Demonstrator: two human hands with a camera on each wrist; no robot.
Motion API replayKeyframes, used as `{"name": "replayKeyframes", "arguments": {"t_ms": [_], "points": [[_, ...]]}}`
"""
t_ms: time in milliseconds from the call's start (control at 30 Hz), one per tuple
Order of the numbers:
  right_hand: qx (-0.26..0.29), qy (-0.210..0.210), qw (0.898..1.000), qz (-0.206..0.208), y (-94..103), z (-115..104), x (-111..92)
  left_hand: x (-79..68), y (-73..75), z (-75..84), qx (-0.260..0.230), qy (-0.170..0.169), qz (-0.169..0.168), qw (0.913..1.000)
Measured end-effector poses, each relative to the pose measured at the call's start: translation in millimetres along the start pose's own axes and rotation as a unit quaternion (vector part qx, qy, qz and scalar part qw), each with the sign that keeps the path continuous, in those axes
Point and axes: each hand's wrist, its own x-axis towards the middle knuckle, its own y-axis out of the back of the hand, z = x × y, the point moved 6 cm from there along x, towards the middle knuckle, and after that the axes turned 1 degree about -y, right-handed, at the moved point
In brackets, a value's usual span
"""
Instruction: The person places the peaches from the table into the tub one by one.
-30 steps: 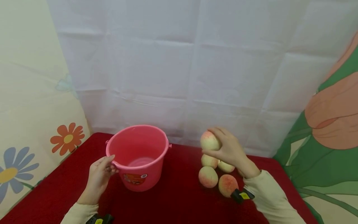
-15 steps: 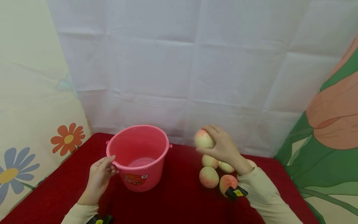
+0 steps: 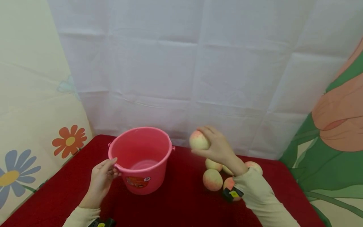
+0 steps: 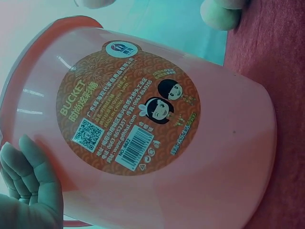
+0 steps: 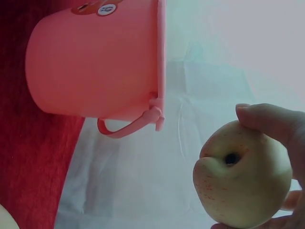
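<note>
Lettering on the bucket (image 3: 158,176) shows best in your left-wrist view: the round orange label (image 4: 128,109) says "BUCKET" above smaller Chinese lines, with a QR code (image 4: 87,135), a barcode (image 4: 135,147) and two cartoon faces (image 4: 164,100). Your left hand (image 3: 101,176) pinches the bucket's near-left rim, just as it did a second ago. Your right hand (image 3: 217,147) is clamped on a peach (image 3: 198,140), which has moved left since then, from over the other peaches (image 3: 212,180) into the air between them and the bucket. Your two hands are well apart. More of the peach at the far right (image 3: 254,167) now shows past your sleeve (image 3: 258,195). Red cloth (image 3: 181,205) covers the counter under the bucket and the peaches. Behind hangs a creased white sheet (image 3: 181,63), with a daisy-print panel (image 3: 37,119) on your left and a tulip print (image 3: 337,126) on your right.
</note>
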Motion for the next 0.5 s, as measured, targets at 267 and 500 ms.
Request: {"name": "replayKeyframes", "arguments": {"t_ms": [267, 500], "points": [[0.007, 0.007, 1.000, -0.005, -5.3, -9.8, 6.9, 0.1, -2.1, 0.6, -0.006, -0.011, -0.014, 0.9998], [0.013, 0.014, 1.000, -0.003, -8.1, -17.2, 11.5, 0.4, -3.5, 0.4, -0.010, -0.019, -0.023, 0.9995]]}}
